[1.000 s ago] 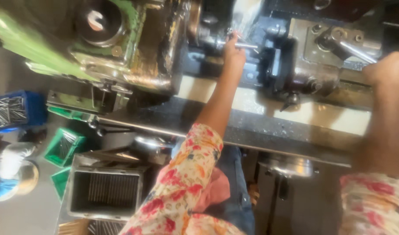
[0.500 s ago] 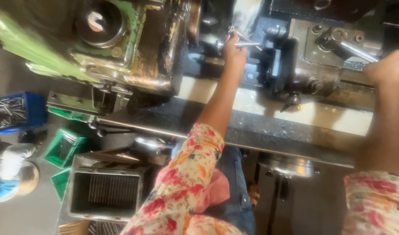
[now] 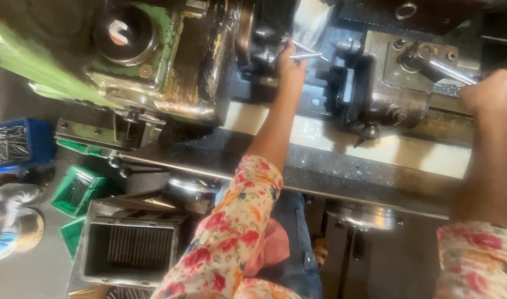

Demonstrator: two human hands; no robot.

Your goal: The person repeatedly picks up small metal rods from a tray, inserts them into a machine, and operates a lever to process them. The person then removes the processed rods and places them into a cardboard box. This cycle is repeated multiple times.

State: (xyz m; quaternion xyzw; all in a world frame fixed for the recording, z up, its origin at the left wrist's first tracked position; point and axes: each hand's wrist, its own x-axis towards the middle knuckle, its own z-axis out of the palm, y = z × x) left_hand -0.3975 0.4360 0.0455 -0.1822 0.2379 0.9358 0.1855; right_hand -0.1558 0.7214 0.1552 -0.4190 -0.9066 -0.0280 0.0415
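Now the left hand [image 3: 289, 61] sits a touch higher at the chuck [image 3: 259, 41] than a second ago, pinching a thin metal rod [image 3: 309, 55] that points toward three o'clock; it looks like feeding or seating the piece. At three o'clock the right hand [image 3: 494, 91] stays closed on a lever [image 3: 450, 69] of the carriage [image 3: 397, 83]. The lathe bed [image 3: 375, 147] is oily and pale. At eight o'clock, on the floor, stand green bins [image 3: 76, 188], a blue crate [image 3: 15, 144] of rods and a grey tray [image 3: 132, 246].
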